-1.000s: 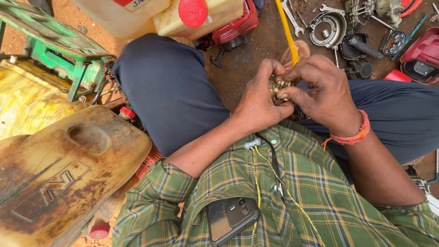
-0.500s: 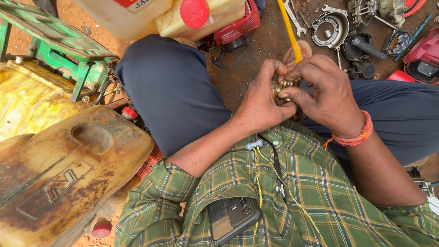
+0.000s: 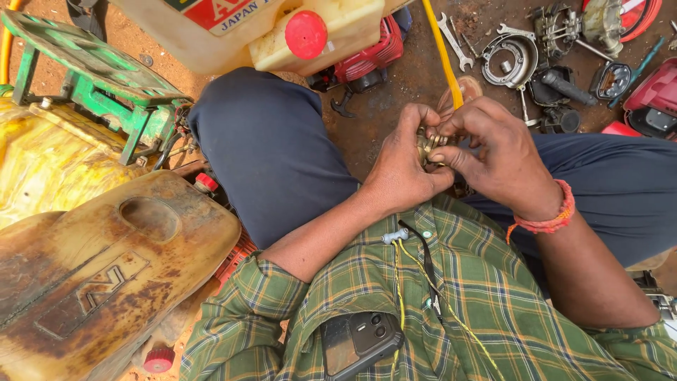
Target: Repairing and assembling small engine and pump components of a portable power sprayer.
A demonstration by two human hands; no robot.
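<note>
Both hands have barely moved. Left hand (image 3: pixel 402 169) and right hand (image 3: pixel 501 152) pinch the small brass part (image 3: pixel 428 143) tight. It could slip into the dirt if the fingers loosen.

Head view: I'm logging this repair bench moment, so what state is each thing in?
Small brass part: gripped between both hands.
Left hand: closed on the part.
Right hand: fingertips pinching the part.
Red tank cap: on.
Phone: tucked in shirt pocket.
Wrenches: lying loose on the ground.
</note>
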